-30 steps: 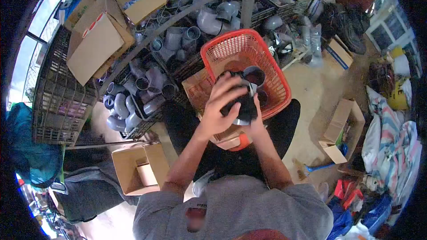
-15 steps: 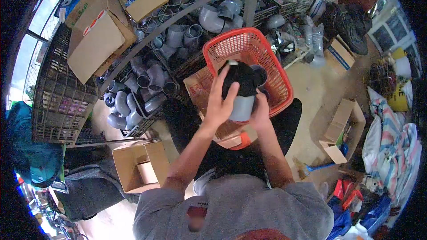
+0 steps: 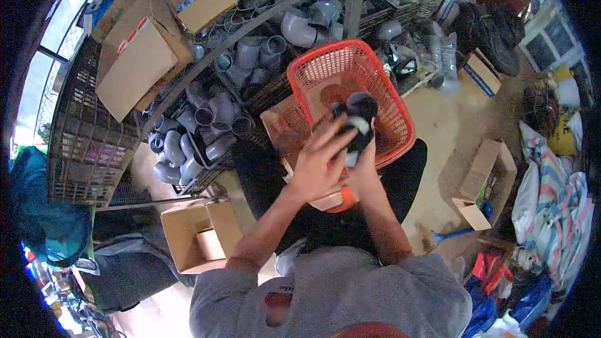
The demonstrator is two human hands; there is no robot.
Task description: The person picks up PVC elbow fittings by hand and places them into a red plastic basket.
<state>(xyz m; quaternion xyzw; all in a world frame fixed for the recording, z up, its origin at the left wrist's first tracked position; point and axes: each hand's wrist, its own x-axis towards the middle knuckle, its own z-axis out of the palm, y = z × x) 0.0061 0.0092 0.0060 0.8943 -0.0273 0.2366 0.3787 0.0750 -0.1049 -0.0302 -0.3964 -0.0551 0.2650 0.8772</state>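
My right hand (image 3: 365, 166) is wrapped around the side of a grey pipe fitting (image 3: 352, 158), held over the near part of a red plastic basket (image 3: 400, 122). Across the fitting's top lies a black cloth (image 3: 359, 141), partly smeared by motion. My left hand (image 3: 320, 166) presses on the cloth from the left, its fingers blurred and partly spread. Inside the basket, just beyond my hands, another grey pipe fitting (image 3: 362, 104) shows its round opening. The hands and cloth hide much of the held fitting.
Grey elbow fittings (image 3: 216, 112) fill crates on the left and at the back. An open cardboard box (image 3: 178, 238) stands at the left, another box (image 3: 472, 181) at the right. A metal bar (image 3: 250, 28) crosses behind the basket. Striped sacking (image 3: 551, 181) lies far right.
My left hand has shifted slightly right and down across the fitting with the black cloth. The held fitting has moved a little right and is now more covered by my hands.
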